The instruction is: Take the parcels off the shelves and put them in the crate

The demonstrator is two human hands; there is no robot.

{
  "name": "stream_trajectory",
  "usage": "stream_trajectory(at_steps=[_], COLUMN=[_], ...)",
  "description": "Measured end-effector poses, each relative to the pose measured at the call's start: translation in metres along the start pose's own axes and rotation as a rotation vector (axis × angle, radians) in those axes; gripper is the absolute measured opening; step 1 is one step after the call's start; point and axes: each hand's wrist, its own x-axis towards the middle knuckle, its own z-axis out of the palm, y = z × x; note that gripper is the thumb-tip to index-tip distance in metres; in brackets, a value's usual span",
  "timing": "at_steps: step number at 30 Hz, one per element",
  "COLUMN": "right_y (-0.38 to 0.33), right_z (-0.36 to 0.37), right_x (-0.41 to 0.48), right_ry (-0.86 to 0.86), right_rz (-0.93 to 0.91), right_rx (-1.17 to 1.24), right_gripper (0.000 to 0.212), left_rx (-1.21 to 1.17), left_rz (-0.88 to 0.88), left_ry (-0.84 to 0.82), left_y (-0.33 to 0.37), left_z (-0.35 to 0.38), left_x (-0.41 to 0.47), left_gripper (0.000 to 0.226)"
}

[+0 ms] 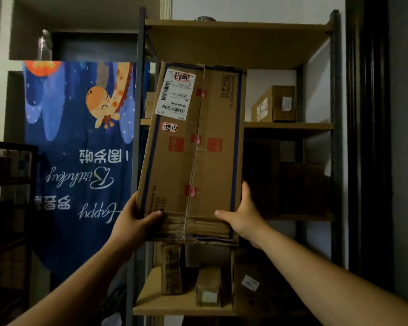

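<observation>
While both bare arms reach up from the bottom corners of the view, the left hand (137,220) and the right hand (242,214) clamp a tall box (193,147) between them at its lower end. The left thumb lies across the front face near the bottom left corner, with the rest of the fingers wrapped behind the left edge. The right thumb presses the front near the bottom right corner, and its fingers curl round the right edge. Held upright and leaning a little to the right, the box is in front of the rack (240,43), its top just below the top board. A white label (174,95) sits upside down at its upper left, with red stickers scattered down the front and tape running along the middle seam. Its bottom edge looks crushed and wrinkled.

Below the box, on the lowest visible board, three parcels stand: a narrow one (172,269) near the left edge, a small one (209,288) at the front middle, and a large dark one (257,285) to the right. Behind the right hand, the next board up holds what seem to be several dark cartons (302,187), too dim to tell apart. Higher still, a small carton (275,103) sits toward the back right corner of its board.

Left of the rack hangs a blue banner (80,161), upside down, with a cartoon giraffe.
</observation>
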Motion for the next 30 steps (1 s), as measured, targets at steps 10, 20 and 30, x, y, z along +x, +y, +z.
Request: stream_trajectory(at_steps=[10, 20, 30], right_y=[-0.015, -0.023, -0.022], right_z=[0.036, 0.044, 0.004], right_x=[0.003, -0.026, -0.08], right_ry=[0.137, 0.204, 0.224], right_rz=[0.002, -0.002, 0.04], right_rx=[0.112, 0.166, 0.252], right_gripper=[0.103, 0.1, 0.096], left_rx=[0.141, 0.295, 0.411], left_rz=[-0.075, -0.098, -0.171], left_ry=[-0.071, -0.134, -0.174], left_y=[-0.019, -0.012, 0.009], left_z=[-0.074, -0.112, -0.127], left_x=[-0.007, -0.043, -0.118], left_gripper=[0.052, 0.05, 0.06])
